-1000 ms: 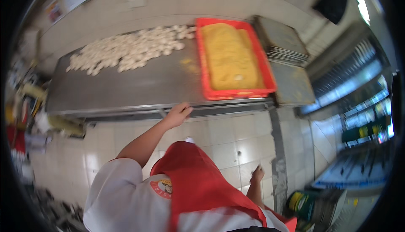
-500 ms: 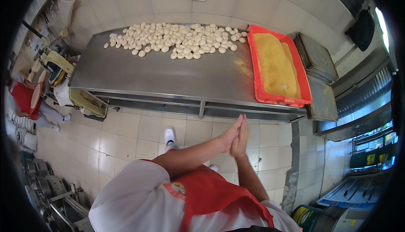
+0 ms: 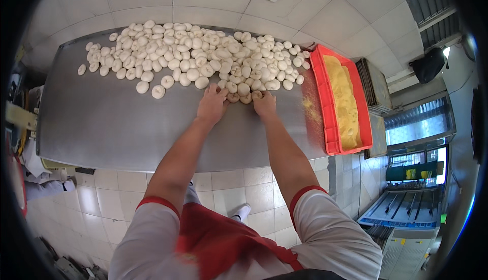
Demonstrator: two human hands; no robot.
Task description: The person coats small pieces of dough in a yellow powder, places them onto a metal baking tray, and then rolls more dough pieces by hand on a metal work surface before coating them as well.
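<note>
A wide heap of round white dough balls (image 3: 175,51) lies along the far side of the steel table (image 3: 117,127). Both my arms reach out to the heap's near edge. My left hand (image 3: 212,104) has its fingers curled against the dough balls there. To its right, my right hand (image 3: 265,105) closes its fingertips on a dough ball (image 3: 257,95). Between the two hands sit a couple of dough balls (image 3: 245,98), slightly darker than the others. The undersides of my fingers are hidden, so how many balls each hand touches cannot be seen.
A red plastic crate (image 3: 331,127) of yellow crumbs (image 3: 343,99) stands at the table's right end, with spilled crumbs beside it. Stacked metal trays (image 3: 373,84) are just past it. A tiled wall (image 3: 213,0) rises behind the table. Part of another person (image 3: 48,188) shows at far left.
My hands were pressed palm to palm in front of the table; now they are apart and at the heap. My body has come closer to the table.
</note>
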